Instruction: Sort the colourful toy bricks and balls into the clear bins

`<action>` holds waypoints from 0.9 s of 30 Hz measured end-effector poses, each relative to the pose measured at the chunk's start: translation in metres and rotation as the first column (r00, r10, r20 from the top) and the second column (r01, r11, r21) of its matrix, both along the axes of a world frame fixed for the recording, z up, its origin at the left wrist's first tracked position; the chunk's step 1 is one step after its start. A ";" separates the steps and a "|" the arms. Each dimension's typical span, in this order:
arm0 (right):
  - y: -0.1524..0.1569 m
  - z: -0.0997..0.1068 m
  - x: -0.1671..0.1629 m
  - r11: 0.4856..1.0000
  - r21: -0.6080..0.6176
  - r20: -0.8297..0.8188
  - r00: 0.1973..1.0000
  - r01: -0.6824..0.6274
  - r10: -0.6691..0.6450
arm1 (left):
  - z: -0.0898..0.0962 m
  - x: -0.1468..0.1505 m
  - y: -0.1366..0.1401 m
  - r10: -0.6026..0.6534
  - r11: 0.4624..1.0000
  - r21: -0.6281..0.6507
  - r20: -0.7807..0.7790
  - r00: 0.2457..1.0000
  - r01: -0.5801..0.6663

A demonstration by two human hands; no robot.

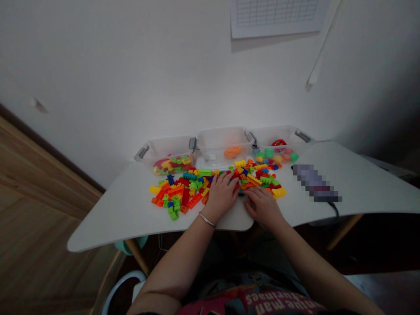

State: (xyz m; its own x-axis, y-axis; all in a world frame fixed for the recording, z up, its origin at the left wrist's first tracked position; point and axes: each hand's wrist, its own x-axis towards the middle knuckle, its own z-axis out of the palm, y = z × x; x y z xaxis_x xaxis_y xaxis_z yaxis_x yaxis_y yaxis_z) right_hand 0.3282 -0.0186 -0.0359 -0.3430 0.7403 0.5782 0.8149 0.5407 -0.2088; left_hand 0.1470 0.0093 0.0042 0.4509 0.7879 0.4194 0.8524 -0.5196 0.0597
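Loose building bricks (185,194) in red, orange, yellow, green and blue lie spread across the white table. My left hand (222,192) rests palm down on the middle of the pile, with its fingers stretched forward and apart. Close beside it, my right hand (264,205) is at the near edge of the bricks, fingers bent slightly and thumb apart from them. A small dark teal piece (242,193) shows between the hands, by the right fingertips. Whether the right hand touches it, I cannot tell. Both hands partly cover the bricks beneath.
Three clear bins stand along the wall: the left bin (170,146) has colourful pieces, the middle bin (213,140) an orange item and a small white one, the right bin (278,133) round pieces and a red item. A blurred-out flat object (315,183) with a cable lies right.
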 end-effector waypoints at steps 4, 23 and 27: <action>-0.001 0.002 0.001 1.000 0.021 -0.017 1.000 0.018 -0.018 | -0.004 0.006 0.011 -0.078 0.997 0.013 -0.057 0.995 0.079; 0.020 0.015 -0.003 0.996 0.038 -0.069 0.995 0.081 -0.079 | -0.010 -0.005 0.011 -0.092 0.994 -0.064 -0.046 0.995 0.089; 0.048 0.027 -0.014 0.999 0.001 -0.009 0.999 0.049 -0.049 | -0.014 -0.005 0.013 -0.051 0.996 -0.075 0.032 0.998 0.053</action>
State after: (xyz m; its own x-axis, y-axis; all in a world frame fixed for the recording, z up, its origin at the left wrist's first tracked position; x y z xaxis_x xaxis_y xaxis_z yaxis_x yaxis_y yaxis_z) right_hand 0.3147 0.0299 -0.0092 -0.3007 0.7556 0.5820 0.8387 0.5000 -0.2158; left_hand 0.1421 0.0221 -0.0098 0.4803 0.7938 0.3731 0.8215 -0.5562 0.1256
